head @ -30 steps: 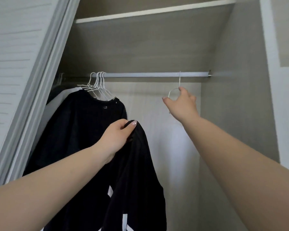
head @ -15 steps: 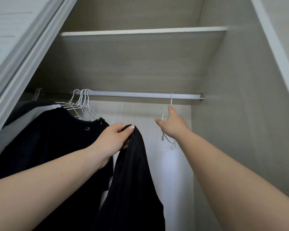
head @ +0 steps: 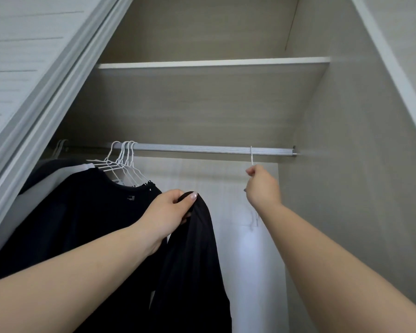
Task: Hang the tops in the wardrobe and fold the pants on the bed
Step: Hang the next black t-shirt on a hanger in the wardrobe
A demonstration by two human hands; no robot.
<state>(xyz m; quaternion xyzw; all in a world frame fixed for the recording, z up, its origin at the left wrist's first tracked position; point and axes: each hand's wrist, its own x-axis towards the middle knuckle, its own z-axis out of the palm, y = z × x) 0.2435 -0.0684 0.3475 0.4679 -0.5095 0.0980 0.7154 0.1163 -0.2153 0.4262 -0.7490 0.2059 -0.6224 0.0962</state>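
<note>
- The right hand (head: 262, 186) is pinched on the neck of a thin white wire hanger (head: 251, 157), just under its hook, which sits over the ribbed silver wardrobe rail (head: 202, 149) close to the rail's right end.
- The hanger's body hangs below the hand and is mostly hidden behind the wrist; only a faint bit of wire shows there, so its long axis cannot be told for sure.
- The left hand (head: 171, 212) grips a bunched fold of the black fabric top (head: 192, 260), thumb on top; the cloth hangs straight down from the grip.
- The top is lower than the hanger and to its left, with bare rail and pale back panel between the two hands.
- The right hand is the nearer to the rail; the next step is probably lifting the hook off and bringing the hanger leftward and down to the top.
- Toward the rail's left end hang bunched white wire hangers (head: 123, 159) and dark hung garments (head: 82, 212), clear of the free hanger.
</note>
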